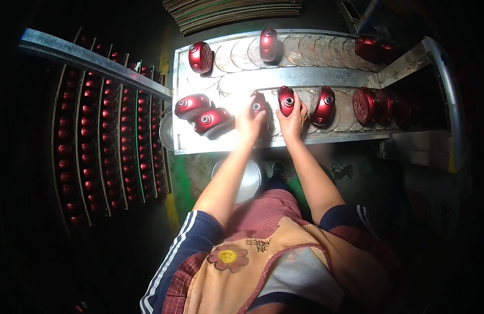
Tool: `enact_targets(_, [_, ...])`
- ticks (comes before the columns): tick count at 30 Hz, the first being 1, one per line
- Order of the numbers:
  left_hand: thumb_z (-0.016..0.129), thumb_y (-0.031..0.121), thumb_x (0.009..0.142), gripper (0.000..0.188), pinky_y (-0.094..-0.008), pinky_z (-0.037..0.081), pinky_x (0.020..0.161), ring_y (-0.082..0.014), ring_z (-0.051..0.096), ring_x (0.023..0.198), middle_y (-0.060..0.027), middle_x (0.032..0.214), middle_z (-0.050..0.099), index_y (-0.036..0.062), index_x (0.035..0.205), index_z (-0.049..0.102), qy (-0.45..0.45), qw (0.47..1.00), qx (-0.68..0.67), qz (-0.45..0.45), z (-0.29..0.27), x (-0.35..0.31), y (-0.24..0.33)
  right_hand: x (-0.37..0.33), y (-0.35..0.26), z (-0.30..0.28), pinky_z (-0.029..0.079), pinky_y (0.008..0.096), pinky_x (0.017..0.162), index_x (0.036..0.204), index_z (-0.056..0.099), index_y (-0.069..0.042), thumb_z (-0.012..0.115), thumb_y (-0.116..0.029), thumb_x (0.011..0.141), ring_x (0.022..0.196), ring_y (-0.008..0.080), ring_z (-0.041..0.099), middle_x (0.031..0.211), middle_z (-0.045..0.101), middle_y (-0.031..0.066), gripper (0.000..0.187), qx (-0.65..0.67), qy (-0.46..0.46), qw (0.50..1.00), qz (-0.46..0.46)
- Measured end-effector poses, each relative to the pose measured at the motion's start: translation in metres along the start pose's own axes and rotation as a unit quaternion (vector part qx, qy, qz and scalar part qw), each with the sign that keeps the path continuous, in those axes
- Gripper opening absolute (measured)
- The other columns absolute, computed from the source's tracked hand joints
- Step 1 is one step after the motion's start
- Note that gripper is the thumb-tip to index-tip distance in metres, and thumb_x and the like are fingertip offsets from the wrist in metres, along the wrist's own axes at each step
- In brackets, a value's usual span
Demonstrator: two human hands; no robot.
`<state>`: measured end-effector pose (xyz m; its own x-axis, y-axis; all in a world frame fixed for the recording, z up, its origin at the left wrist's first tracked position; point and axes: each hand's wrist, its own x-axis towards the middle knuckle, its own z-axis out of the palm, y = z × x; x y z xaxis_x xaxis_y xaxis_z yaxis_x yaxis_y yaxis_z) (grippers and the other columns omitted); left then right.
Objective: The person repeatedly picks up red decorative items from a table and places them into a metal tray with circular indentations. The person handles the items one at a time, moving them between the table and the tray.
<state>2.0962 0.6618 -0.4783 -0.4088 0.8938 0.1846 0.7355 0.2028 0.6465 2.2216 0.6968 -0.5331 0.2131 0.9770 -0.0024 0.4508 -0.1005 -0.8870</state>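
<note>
Both of my hands work over the near lane of a conveyor made of overlapping plates. My left hand (248, 124) is closed round a glossy dark red bottle (257, 104), rounded and flat-sided with a short metallic neck; strong light washes out part of it. Just to its right, my right hand (292, 123) grips a second bottle (286, 98) of the same kind, thumb on one side and fingers on the other. To the left of my hands, two more red bottles (213, 121) lie close together on the brightly lit table end. Another red bottle (323, 106) stands right of my right hand.
Further red bottles (200, 57) sit on the far lane, and several crowd the near lane's right end (366, 104). A metal bar (95, 63) crosses above rows of bottles between boards at left. Stacked sheets (231, 14) lie beyond; a white bucket (248, 183) stands below the table.
</note>
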Motion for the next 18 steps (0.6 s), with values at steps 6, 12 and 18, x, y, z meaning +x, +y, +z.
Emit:
enact_targets(6, [0.066,0.005,0.09,0.038,-0.0284,0.049,0.093,-0.0144,0.06,0.111,-0.0088,0.119,0.064,0.0025,0.128,0.06,-0.084,0.971,-0.22,-0.034,-0.114,-0.064,-0.039,-0.057,-0.025,-0.042,0.033,0.0448,0.11,0.142,0.037,-0.003,0.079,-0.007,0.071,0.127,0.0386,0.041,0.136,0.04,0.021,0.082,0.034,0.13,0.985,-0.106])
enact_targets(12, [0.062,0.004,0.094,0.019,-0.0216,0.048,0.073,-0.0057,0.061,0.085,-0.0053,0.105,0.072,-0.0001,0.111,0.068,-0.162,0.913,-0.343,-0.149,-0.251,-0.191,-0.146,-0.186,-0.077,-0.036,0.051,0.0321,0.091,0.133,0.047,-0.003,0.063,0.009,0.081,0.111,0.0203,0.057,0.126,0.052,0.0123,0.056,0.197,0.004,0.977,-0.084])
enact_targets(18, [0.061,0.006,0.094,0.02,-0.0222,0.049,0.072,-0.0079,0.063,0.086,-0.0082,0.106,0.072,-0.0009,0.112,0.066,-0.111,0.876,-0.387,-0.267,-0.416,-0.292,-0.261,-0.338,-0.168,0.049,0.054,0.0261,0.08,0.124,0.055,-0.004,0.061,0.006,0.083,0.088,0.0135,0.063,0.115,0.057,0.01,0.043,0.201,-0.151,0.963,-0.1])
